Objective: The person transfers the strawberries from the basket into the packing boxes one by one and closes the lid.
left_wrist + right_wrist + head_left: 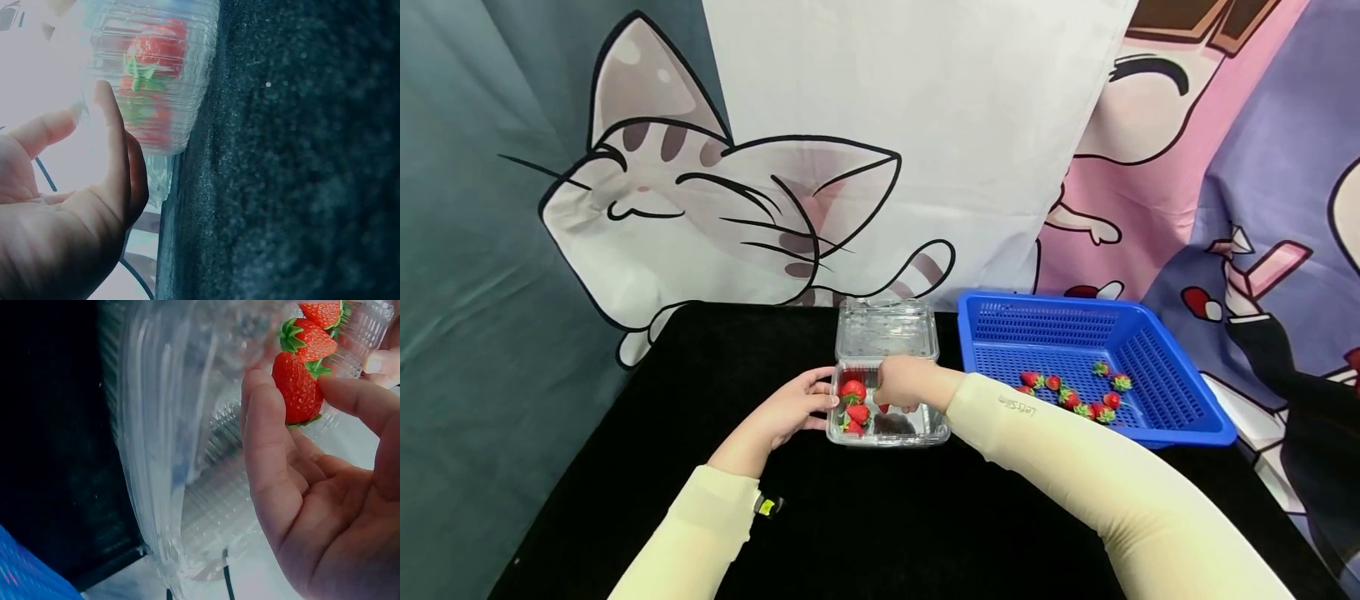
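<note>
My right hand (917, 382) reaches into a clear plastic clamshell box (891, 439), fingers pointing down. In the right wrist view it pinches a red strawberry (297, 390) between thumb and fingers, inside the box walls. Several other strawberries (853, 392) lie in a row along the box's left side, with green leaves showing. At the left wall of the box is my left hand (790, 408), its fingertips at the rim and its fingers loosely extended. The hinged lid (887, 329) stands open behind the box.
A blue perforated basket (1187, 429) stands to the right, with several loose strawberries (1067, 398) on its floor. Black cloth (880, 517) covers the table. Behind it hangs a printed curtain (985, 108) with a cartoon cat.
</note>
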Demonstrator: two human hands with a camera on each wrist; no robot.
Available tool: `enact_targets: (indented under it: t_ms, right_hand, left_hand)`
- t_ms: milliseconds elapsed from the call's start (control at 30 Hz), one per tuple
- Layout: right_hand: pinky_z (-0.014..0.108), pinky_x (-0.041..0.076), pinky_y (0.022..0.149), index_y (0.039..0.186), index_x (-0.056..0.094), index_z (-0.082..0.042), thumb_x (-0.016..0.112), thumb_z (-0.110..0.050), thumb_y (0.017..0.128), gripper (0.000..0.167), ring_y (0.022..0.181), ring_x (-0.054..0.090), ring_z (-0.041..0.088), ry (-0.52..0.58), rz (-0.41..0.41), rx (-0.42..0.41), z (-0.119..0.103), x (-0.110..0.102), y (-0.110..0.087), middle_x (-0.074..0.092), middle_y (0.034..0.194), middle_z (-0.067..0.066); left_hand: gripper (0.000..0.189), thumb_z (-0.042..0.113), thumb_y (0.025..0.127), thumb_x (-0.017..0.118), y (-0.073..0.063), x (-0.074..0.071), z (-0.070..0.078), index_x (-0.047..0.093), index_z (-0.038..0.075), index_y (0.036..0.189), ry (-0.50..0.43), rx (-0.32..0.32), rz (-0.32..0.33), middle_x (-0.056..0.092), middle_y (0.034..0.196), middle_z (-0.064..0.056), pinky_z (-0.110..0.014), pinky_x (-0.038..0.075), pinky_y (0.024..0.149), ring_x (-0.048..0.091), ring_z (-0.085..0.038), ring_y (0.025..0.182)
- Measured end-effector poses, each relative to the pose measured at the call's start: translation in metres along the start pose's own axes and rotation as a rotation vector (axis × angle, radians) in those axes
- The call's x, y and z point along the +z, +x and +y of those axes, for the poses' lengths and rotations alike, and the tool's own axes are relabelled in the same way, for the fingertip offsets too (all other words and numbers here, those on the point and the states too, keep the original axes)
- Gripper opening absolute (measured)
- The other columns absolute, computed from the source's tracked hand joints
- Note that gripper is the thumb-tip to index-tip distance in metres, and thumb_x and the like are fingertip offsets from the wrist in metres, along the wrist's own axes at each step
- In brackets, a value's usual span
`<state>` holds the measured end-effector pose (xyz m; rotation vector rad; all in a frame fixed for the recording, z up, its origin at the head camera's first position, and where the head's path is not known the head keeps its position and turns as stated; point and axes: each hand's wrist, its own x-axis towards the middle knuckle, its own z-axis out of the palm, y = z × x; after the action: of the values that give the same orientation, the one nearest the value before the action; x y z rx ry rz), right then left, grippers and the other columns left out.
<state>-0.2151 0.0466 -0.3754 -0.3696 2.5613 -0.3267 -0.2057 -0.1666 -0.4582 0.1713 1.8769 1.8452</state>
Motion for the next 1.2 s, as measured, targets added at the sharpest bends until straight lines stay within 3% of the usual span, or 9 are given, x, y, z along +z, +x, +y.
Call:
enact_targets:
  t_ms: [133,367,567,867,1000,1200]
  right_hand:
    - [0.029,0.052,0.052,0.078,0.067,-0.008,0.061,-0.024,0.094,0.023,0.059,0.065,0.021,0.032,0.013,0.038,0.001,0.003,0.012,0.07,0.077,0.01]
    - [0.031,0.058,0.057,0.066,0.058,-0.011,0.064,-0.024,0.093,0.031,0.061,0.07,0.021,0.058,0.042,0.077,0.004,0.014,0.027,0.067,0.066,0.005]
    - [0.026,0.053,0.051,0.063,0.061,-0.01,0.065,-0.027,0.095,0.036,0.057,0.068,0.021,0.038,0.08,0.053,0.004,0.019,0.024,0.071,0.067,0.008]
    - [0.029,0.051,0.058,0.06,0.06,-0.013,0.064,-0.034,0.095,0.041,0.05,0.06,0.015,0.002,0.09,0.017,0.0,0.016,0.014,0.064,0.058,0.003]
    - [0.03,0.051,0.064,0.066,0.061,-0.014,0.064,-0.036,0.095,0.037,0.051,0.06,0.014,0.032,0.104,0.016,-0.002,0.011,0.01,0.065,0.062,0.002]
    - [0.032,0.051,0.061,0.085,0.07,-0.011,0.063,-0.037,0.095,0.029,0.056,0.062,0.014,0.061,0.119,0.001,-0.005,0.004,-0.001,0.067,0.07,0.003]
  left_hand:
    - [0.066,0.005,0.095,0.06,0.0,0.0,0.001,0.028,0.002,0.153,0.008,-0.006,0.005,0.052,0.127,-0.022,-0.038,0.058,0.079,0.063,-0.022,0.1]
    - [0.066,0.007,0.094,0.059,-0.001,0.005,0.003,0.028,0.003,0.153,0.037,-0.013,0.02,0.052,0.126,-0.021,-0.038,0.058,0.076,0.063,-0.026,0.099]
    - [0.07,0.004,0.092,0.063,-0.001,0.006,0.004,0.028,0.004,0.153,0.043,-0.029,0.026,0.051,0.126,-0.022,-0.042,0.059,0.076,0.063,-0.027,0.099]
    - [0.07,0.0,0.09,0.06,-0.003,0.004,0.006,0.029,0.006,0.153,0.053,-0.045,0.011,0.052,0.121,-0.02,-0.044,0.059,0.076,0.063,-0.028,0.1]
    - [0.072,0.0,0.089,0.06,-0.004,0.003,0.007,0.029,0.009,0.153,0.062,-0.061,0.01,0.051,0.121,-0.019,-0.044,0.059,0.075,0.063,-0.028,0.099]
    - [0.075,-0.001,0.088,0.06,-0.006,0.004,0.008,0.025,0.009,0.154,0.073,-0.074,-0.017,0.049,0.121,-0.02,-0.044,0.059,0.073,0.062,-0.028,0.097]
